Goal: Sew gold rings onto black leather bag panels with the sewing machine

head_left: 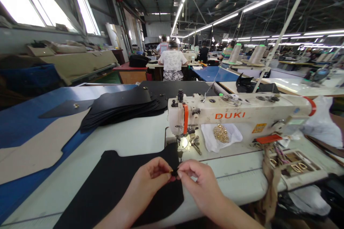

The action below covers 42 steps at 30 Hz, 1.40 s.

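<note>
My left hand (154, 177) and my right hand (197, 180) meet over the table, each pinching one side of a small black piece (174, 173). It looks like a short strip or tab; a hint of gold shows by the left fingertips, and the fingers cover most of it. Beneath them lies a large flat black cut panel (120, 182), its upper right corner reaching the needle area of a white sewing machine (209, 114). Gold metal rings or hardware (220, 134) sit in a heap on a white plastic bag (236, 134) under the machine arm.
A stack of black panels (120, 103) lies at the back left, beside a beige panel (40, 146) on a blue surface (16, 114). Right of the machine is a tray (303, 175) with gold rings; tan strips (270, 182) hang over the edge. A person (172, 61) sits ahead.
</note>
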Tool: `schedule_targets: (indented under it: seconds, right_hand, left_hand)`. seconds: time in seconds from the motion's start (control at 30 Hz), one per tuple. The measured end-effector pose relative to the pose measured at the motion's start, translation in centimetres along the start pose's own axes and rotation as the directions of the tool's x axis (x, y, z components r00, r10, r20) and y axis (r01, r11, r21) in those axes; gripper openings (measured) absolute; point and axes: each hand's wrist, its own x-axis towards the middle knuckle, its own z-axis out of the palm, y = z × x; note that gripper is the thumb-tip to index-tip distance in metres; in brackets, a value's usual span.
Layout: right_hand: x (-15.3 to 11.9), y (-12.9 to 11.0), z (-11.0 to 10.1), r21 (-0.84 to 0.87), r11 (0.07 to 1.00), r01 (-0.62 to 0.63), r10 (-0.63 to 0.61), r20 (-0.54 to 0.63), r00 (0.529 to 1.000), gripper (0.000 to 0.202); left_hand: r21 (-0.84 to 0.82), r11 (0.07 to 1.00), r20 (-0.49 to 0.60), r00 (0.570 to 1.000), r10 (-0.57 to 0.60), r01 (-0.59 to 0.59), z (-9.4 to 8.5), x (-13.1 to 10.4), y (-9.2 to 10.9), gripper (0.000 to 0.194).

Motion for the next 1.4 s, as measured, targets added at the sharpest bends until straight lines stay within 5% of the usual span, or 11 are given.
schedule_targets:
  seconds: [0.13, 0.4, 0.6, 0.73, 1.4]
  right_hand:
    - [0.1, -0.1, -0.1, -0.050, 0.998, 0.040, -0.040, 0.010, 0.999, 0.013]
    - [-0.1, -0.2, 0.0, -0.089, 0.991, 0.105, -0.105, 0.002, 0.994, 0.015]
    - [-0.2, 0.4, 0.3, 0.182, 0.981, -0.068, 0.081, -0.069, 0.994, 0.019]
    - [0.0, 0.5, 0.3, 0.269, 0.954, -0.136, 0.146, -0.016, 0.989, 0.015]
    - [-0.1, -0.5, -0.6, -0.095, 0.995, -0.024, 0.027, 0.033, 0.999, 0.009]
  left_hand:
    - [-0.094, 0.994, 0.079, 0.996, -0.043, 0.050, 0.0, 0.2, -0.2, 0.027]
    - [0.021, 1.000, -0.054, 0.999, -0.008, 0.009, 0.5, -0.3, 0.0, 0.018]
    - [0.023, 1.000, -0.091, 0.996, 0.010, -0.008, 0.5, -0.2, -0.1, 0.020]
    - [0.028, 0.999, -0.090, 0.996, 0.021, -0.019, 0.8, -0.5, 0.2, 0.019]
    - [0.130, 0.992, -0.060, 0.998, 0.013, -0.005, 0.9, -0.6, 0.7, 0.018]
